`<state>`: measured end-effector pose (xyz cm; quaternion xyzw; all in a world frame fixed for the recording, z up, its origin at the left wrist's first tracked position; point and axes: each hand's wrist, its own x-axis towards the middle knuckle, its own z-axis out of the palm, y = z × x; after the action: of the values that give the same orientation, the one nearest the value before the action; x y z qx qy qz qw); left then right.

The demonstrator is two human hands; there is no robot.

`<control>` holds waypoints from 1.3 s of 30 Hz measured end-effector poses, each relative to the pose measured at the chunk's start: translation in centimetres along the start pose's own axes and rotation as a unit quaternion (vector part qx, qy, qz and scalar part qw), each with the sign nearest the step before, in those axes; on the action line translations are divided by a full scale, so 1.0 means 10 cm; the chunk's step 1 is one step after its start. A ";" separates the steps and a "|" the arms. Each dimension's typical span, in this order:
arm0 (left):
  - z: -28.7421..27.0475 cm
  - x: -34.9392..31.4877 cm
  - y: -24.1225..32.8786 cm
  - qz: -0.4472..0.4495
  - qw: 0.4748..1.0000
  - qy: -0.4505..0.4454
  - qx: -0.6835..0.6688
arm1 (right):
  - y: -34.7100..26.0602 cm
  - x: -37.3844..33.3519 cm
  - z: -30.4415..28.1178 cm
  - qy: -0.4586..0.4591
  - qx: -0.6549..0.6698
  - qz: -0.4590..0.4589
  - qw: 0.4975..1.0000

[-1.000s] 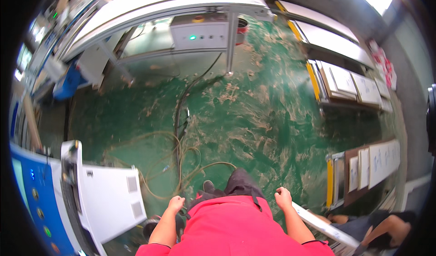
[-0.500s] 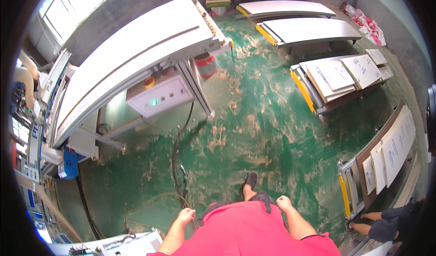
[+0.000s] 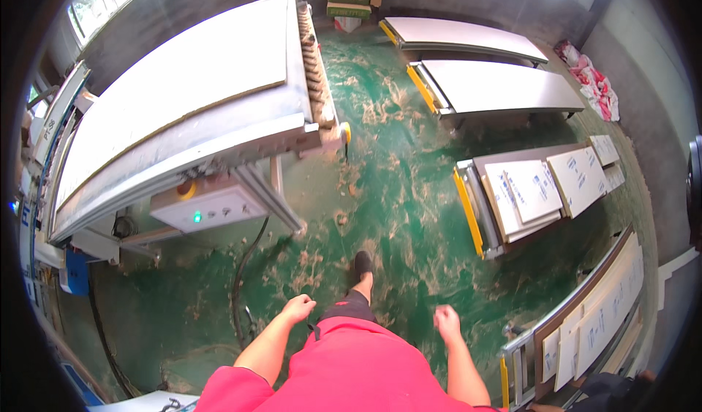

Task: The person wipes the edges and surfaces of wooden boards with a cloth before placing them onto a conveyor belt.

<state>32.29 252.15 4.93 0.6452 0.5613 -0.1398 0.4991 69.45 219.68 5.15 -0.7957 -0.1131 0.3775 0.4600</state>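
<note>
My left hand [image 3: 298,307] hangs over the green floor at the left of my red shirt, fingers curled in and nothing seen in them. On the other side, my right hand [image 3: 446,318] is raised a little, its fingers also curled around nothing visible. Neither hand touches anything. Nearest on the left stands a long machine table [image 3: 241,143] bearing a large white panel [image 3: 190,65]. A control box [image 3: 219,207] with a lit green light is under that table.
A black cable [image 3: 238,288] runs across the floor on the left. Along the right stand low carts: two with white panels [image 3: 504,85], one with smaller printed boards [image 3: 523,189], another with leaning boards [image 3: 610,324]. A person's dark clothing [image 3: 614,391] shows at the lower right.
I have stepped forward, and the machine table and carts sit closer around me. My leading foot has moved ahead. Both hands have swung with the walk and remain curled.
</note>
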 end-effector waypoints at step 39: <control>-5.86 6.03 7.02 0.006 0.846 0.532 -0.044 | -6.29 9.23 -0.29 -0.053 0.002 0.005 0.999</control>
<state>90.55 343.36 21.61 0.6015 0.7422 0.2529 0.1528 145.66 301.19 11.56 -0.7742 -0.1325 0.4218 0.4529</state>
